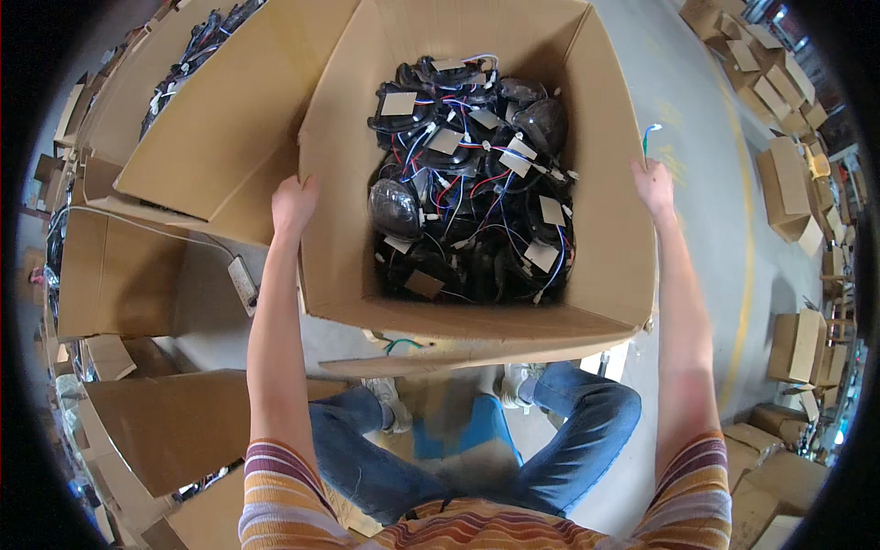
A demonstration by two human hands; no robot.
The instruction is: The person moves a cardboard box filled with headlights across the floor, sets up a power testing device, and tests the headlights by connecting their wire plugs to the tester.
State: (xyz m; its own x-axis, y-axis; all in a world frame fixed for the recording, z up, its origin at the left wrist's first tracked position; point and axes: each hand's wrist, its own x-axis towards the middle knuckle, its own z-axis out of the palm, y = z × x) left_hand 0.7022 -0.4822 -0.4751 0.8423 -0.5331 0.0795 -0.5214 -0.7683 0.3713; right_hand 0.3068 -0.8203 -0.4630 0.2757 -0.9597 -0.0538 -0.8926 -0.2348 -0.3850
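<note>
In front of me stands a large open cardboard box. Inside it lie several black moulded parts with clear plastic wrap, red, white and blue wires, white connectors and pale paper tags. My left hand is closed on the box's left edge. At the right edge my right hand is closed too, its fingers against the box wall. A short green and blue wire with a white connector sticks up from its fingers. Whatever lies beneath the top layer of parts is hidden.
Another open box with similar wired parts is at the left, touching the middle one. A white power strip and cord lie near my left forearm. Below, a blue stool sits between my legs. Cardboard boxes line the right side beyond a yellow floor line.
</note>
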